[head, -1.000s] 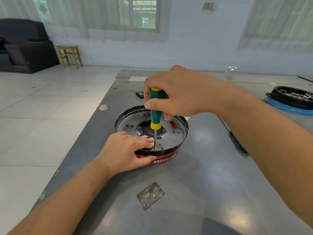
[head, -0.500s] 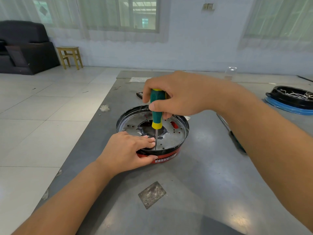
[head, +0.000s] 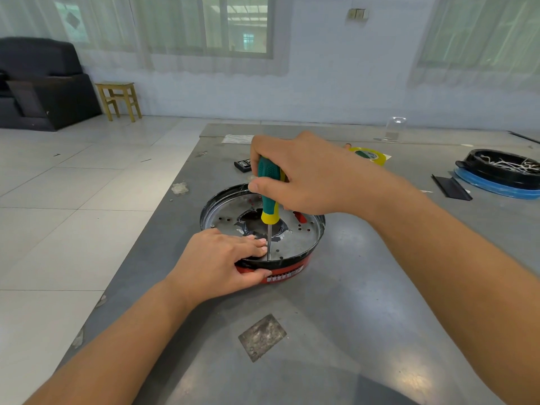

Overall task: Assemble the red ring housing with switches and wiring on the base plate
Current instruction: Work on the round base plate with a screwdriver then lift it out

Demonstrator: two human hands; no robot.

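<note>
The red ring housing (head: 287,274) sits on the grey table, capped by a round metal base plate (head: 304,236) with a black rim and a ragged centre hole. My left hand (head: 217,261) grips the near left rim, fingers lying on the plate and thumb against the red side. My right hand (head: 304,176) holds a green and yellow screwdriver (head: 268,197) upright. Its shaft comes down onto the plate's near edge, right beside my left fingertips. A small red part (head: 301,216) lies on the plate under my right hand.
A second black housing with white wires (head: 502,168) on a blue ring stands at the far right, a black strip (head: 451,187) beside it. A yellow tape roll (head: 369,154), a small black box (head: 242,164) and a clear glass (head: 395,128) lie farther back. The table's left edge is close.
My right hand and the screwdriver have shifted slightly, as if turning in place. My left hand keeps its grip on the rim and the housing has not moved.
</note>
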